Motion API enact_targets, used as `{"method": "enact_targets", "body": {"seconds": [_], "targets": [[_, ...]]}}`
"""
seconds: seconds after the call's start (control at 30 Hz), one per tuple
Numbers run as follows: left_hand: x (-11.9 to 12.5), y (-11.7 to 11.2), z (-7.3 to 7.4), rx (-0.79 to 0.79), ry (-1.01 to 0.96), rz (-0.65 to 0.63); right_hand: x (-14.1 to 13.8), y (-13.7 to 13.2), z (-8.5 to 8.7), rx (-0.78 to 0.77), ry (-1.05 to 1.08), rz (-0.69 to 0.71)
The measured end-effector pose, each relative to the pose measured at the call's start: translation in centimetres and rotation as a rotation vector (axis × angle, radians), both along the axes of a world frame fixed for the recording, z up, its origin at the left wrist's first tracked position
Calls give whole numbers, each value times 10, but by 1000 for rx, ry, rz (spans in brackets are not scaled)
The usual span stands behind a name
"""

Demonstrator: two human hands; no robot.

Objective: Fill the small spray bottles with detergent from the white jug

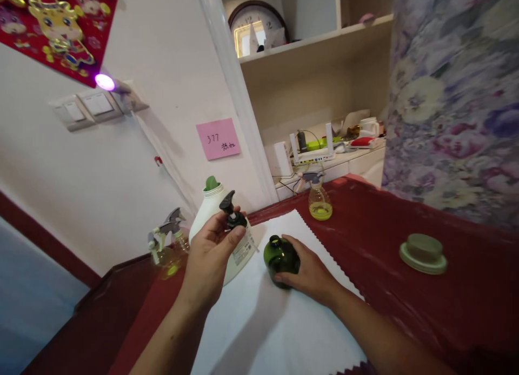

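- On the white sheet (320, 337), in front of me, the green bottle (280, 262) sits in my right hand (310, 269), fingers wrapped round its side; whether its base touches the sheet I can't tell.
- Its wall looks smooth and stiff, likely light and a bit slippery if wet; whether glass or plastic, I can't say. The rounded body gives the best hold, clear of the narrow mouth.
- My left hand (214, 250) pinches the black pump head (234, 215) by its collar, raised apart from the bottle. It should be light, and the collar is the firm place to grip.
- The bottle's mouth is open; its contents I can't make out.
- Behind my left hand stands the big white jug (206, 208), contents hidden.
- Beyond the sheet, the clear spray bottle (320, 201) holds some yellow liquid.
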State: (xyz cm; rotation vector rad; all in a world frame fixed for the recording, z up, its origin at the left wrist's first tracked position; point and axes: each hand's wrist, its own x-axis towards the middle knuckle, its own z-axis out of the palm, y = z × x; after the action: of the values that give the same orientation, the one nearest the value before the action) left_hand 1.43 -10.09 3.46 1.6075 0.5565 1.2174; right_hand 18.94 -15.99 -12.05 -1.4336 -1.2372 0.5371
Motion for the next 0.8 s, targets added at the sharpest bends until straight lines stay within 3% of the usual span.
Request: {"method": "enact_targets", "body": {"seconds": [0.17, 0.37, 0.5, 0.8], "targets": [[34, 15, -5, 41, -83, -25, 2, 1, 4, -27, 2, 12], [55, 24, -14, 54, -80, -38, 3, 3, 2, -14, 1, 12], [57, 26, -17, 48, -65, -41, 4, 4, 4, -26, -13, 15], [47, 20, -8, 58, -62, -7, 4, 3, 4, -6, -5, 18]]}}
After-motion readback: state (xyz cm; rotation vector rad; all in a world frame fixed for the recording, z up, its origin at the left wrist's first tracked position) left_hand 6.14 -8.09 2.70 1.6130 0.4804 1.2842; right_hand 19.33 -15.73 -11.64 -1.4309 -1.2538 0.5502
